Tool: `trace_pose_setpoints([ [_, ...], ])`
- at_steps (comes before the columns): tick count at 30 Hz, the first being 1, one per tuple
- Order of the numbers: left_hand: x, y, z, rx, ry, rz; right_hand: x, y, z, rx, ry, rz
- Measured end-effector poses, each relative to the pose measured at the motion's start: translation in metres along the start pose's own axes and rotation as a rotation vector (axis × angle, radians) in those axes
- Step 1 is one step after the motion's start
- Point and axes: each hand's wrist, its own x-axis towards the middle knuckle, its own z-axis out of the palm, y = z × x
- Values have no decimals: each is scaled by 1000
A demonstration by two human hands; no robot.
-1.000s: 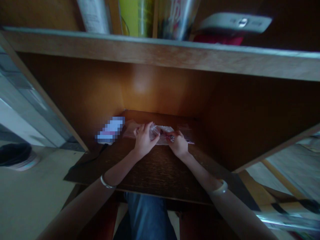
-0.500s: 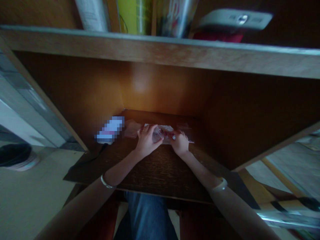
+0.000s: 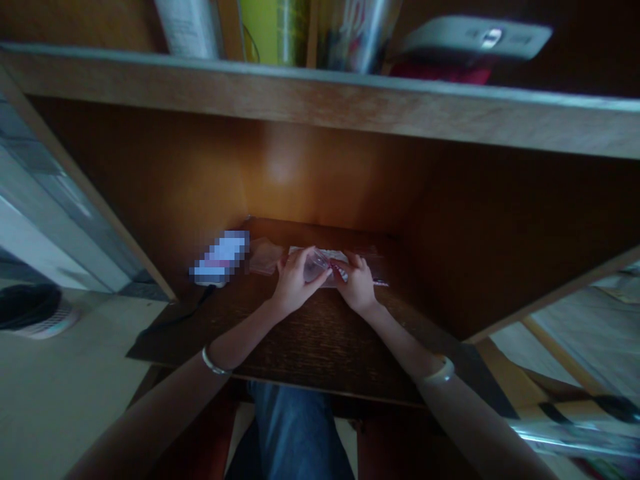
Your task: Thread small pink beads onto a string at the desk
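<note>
A wooden desk unit fills the view, its thick upper shelf [image 3: 320,103] running across the top and its dark desktop [image 3: 300,343] below. On the shelf stand a white cylinder [image 3: 190,27], a yellow container [image 3: 260,30] and a shiny printed can [image 3: 353,33]; to their right, a pale flat device [image 3: 480,40] sits over something red [image 3: 440,72].

Under the desktop's front edge shows a leg in blue jeans [image 3: 295,427]. On the floor at far left is a waste bin [image 3: 45,325] with a black liner. A pixelated phone [image 3: 220,260] leans at the left side of the desktop, a dark cable [image 3: 173,323] near its lower end.

The left hand [image 3: 293,285], with a silvery bangle [image 3: 215,363] up the forearm, pinches a clear plastic bag [image 3: 314,267] between thumb and fingers. The right hand [image 3: 356,285], with a pale bangle [image 3: 441,371] on its forearm, pinches a small red-and-white strand [image 3: 340,269] just beside the bag; whether the strand's end is inside cannot be told. Both hands are near the middle of the desktop. Another clear bag [image 3: 265,257] lies flat left of the left hand.
</note>
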Motion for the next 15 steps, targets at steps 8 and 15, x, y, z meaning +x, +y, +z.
trace_pose_setpoints([
  [8,0,0,1,-5,33,-32,0,-7,-9,-245,-237,101],
  [15,1,1,-1,-15,35,-33,1,-5,-7,-219,-218,111],
])
